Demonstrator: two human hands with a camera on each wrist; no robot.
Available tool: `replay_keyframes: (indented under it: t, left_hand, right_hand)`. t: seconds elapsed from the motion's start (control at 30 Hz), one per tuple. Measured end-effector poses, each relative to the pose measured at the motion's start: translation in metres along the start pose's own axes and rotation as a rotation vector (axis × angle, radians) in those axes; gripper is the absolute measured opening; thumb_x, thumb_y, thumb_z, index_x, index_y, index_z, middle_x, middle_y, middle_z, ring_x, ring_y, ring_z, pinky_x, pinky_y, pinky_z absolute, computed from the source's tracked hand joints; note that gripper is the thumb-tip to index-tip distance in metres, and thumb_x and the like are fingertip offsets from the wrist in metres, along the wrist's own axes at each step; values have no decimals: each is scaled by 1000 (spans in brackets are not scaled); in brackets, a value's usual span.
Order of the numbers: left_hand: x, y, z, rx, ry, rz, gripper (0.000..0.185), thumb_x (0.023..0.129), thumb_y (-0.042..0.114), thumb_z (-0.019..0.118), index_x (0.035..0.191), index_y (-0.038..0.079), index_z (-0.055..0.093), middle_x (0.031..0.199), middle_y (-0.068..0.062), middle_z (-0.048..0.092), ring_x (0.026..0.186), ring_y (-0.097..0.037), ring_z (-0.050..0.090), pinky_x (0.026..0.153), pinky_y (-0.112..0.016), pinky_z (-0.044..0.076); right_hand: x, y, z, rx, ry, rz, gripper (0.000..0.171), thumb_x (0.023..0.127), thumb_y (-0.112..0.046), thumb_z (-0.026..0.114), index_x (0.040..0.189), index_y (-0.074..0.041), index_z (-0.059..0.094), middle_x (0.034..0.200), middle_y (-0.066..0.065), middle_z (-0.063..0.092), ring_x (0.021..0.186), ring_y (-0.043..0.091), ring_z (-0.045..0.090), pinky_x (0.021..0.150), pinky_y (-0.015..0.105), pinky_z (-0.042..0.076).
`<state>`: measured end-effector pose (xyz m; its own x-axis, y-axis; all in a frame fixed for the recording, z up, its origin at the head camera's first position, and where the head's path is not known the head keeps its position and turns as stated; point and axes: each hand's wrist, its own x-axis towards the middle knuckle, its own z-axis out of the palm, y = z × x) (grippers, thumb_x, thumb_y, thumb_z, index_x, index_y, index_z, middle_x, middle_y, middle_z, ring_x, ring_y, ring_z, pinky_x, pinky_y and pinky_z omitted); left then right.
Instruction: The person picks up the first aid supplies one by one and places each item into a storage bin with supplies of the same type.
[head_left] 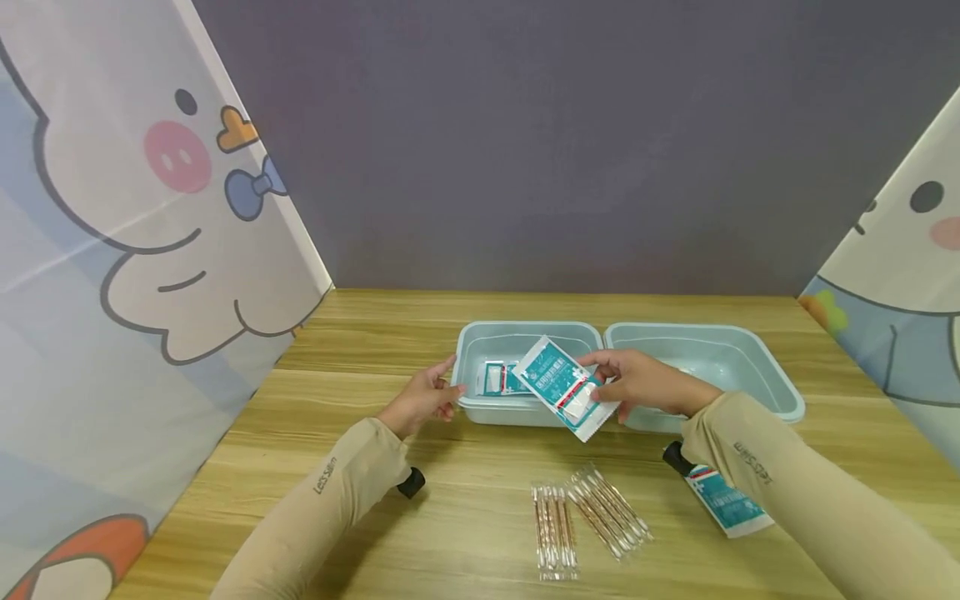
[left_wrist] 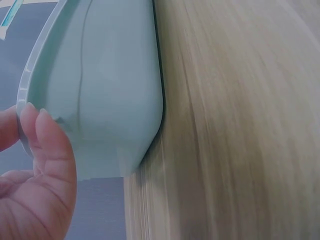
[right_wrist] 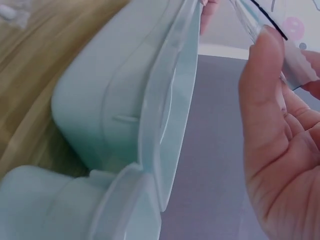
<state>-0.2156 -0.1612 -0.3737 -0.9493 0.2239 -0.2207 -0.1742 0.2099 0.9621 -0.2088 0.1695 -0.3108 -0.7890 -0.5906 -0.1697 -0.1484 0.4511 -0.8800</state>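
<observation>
Between thumb and fingers, my right hand (head_left: 651, 383) pinches a teal-and-white dressing packet (head_left: 557, 385), tilted over the front rim of the left pale-blue plastic basin (head_left: 501, 412). In the right wrist view the thumb (right_wrist: 265, 65) presses on the packet's edge. At that basin's left end, my left hand (head_left: 424, 398) grips the rim, with fingertips and thumb on either side of it in the left wrist view. Inside the basin lies another teal packet (head_left: 495, 379), partly hidden behind the held one.
A second pale-blue basin (head_left: 780, 392) stands against the first, on the right. In front lie two clear packs of cotton swabs, a left pack (head_left: 553, 529) and a right pack (head_left: 609, 510). Another teal packet (head_left: 731, 504) lies partly under the right forearm. A grey wall (head_left: 562, 150) rises behind.
</observation>
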Motion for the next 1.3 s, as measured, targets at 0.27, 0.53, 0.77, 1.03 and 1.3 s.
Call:
replay_keyframes:
  t: [0.27, 0.53, 0.77, 1.03, 1.3]
  left_hand:
    - [1, -1, 1, -7, 5, -12, 69, 95, 2, 58, 152, 7, 20, 78, -5, 46, 54, -11, 48, 54, -21, 49]
    - [2, -2, 1, -27, 10, -22, 69, 94, 1, 58, 152, 8, 21, 77, -5, 47, 53, -10, 49, 53, -20, 49]
    - [2, -3, 2, -32, 21, -11, 68, 94, 1, 58, 152, 7, 22, 78, -5, 46, 54, -10, 49, 54, -21, 49]
    - [2, -3, 1, -43, 22, -10, 68, 94, 0, 57, 152, 7, 22, 77, -5, 46, 52, -10, 49, 52, -20, 49]
    - [3, -3, 2, -49, 12, -13, 68, 95, 1, 57, 152, 8, 21, 76, -5, 46, 53, -9, 48, 53, -20, 48]
  right_hand:
    - [20, -6, -3, -75, -21, -16, 59, 90, -1, 60, 141, 12, 34, 91, 12, 60, 68, 20, 58, 53, 41, 55]
    - [41, -17, -7, -123, -27, -19, 58, 91, 0, 59, 142, 9, 35, 88, 11, 60, 64, 17, 57, 54, 37, 55]
    - [58, -29, -6, -207, -64, -10, 56, 91, -1, 58, 143, 2, 38, 85, 10, 59, 69, 20, 60, 61, 38, 56]
    - [83, -37, -14, -279, -68, -1, 54, 91, 3, 57, 143, -1, 41, 83, 9, 51, 63, 15, 53, 60, 39, 56]
    - [110, -46, -14, -426, -63, -33, 52, 89, 7, 59, 139, -3, 48, 81, 9, 49, 55, 13, 45, 54, 31, 54]
